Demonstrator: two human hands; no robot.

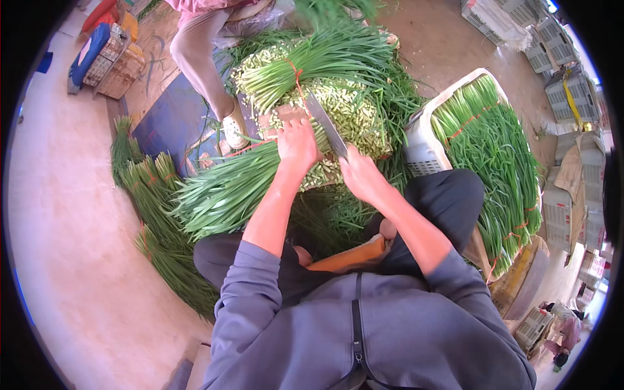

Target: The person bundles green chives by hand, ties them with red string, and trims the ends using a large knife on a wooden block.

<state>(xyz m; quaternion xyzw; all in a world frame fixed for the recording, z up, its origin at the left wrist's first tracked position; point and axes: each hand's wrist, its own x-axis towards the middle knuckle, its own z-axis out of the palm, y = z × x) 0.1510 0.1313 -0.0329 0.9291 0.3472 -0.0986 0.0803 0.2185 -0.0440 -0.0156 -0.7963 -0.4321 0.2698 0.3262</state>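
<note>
My left hand (298,142) presses down on a bundle of long green garlic chives (234,187), near its stem end. A red tie shows around the bundle just left of that hand. In my right hand (363,175) is the handle of a broad-bladed knife (327,124). Its blade points up and away, beside the stem end of the bundle. Pale chopped stem ends (360,112) lie heaped around the blade and over a wooden board (285,119). Beyond the board, another chive bundle (297,68) with a red tie rests on the heap.
A white plastic crate (429,141) of tied chives stands at my right. More bundles (156,195) lie along the wall at left. Another person's leg (202,63) and clog (235,129) are close to the board's far left. Grey crates (568,97) stack at far right.
</note>
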